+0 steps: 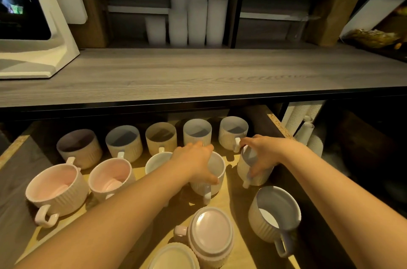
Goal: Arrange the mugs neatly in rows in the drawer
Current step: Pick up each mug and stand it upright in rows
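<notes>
An open wooden drawer [229, 207] holds ribbed mugs. Several stand upright in a back row [160, 136]. In the second row are two pink mugs [57, 187] [111, 177] and a white one [157, 161]. My left hand [193, 161] grips the rim of a white mug [217, 171] in the middle. My right hand [264, 154] holds a pale blue mug [248, 165], tilted, at the right end of that row. Nearer me, a blue mug [275, 213] lies tilted and two mugs [211, 233] [174, 257] stand upside down.
A grey wooden countertop [198, 74] overhangs the drawer's back. A white machine [37, 26] stands on it at the left. Stacks of plastic cups [193, 10] and brown bags sit on the shelf behind. Sleeved paper cups [306, 123] lie right of the drawer.
</notes>
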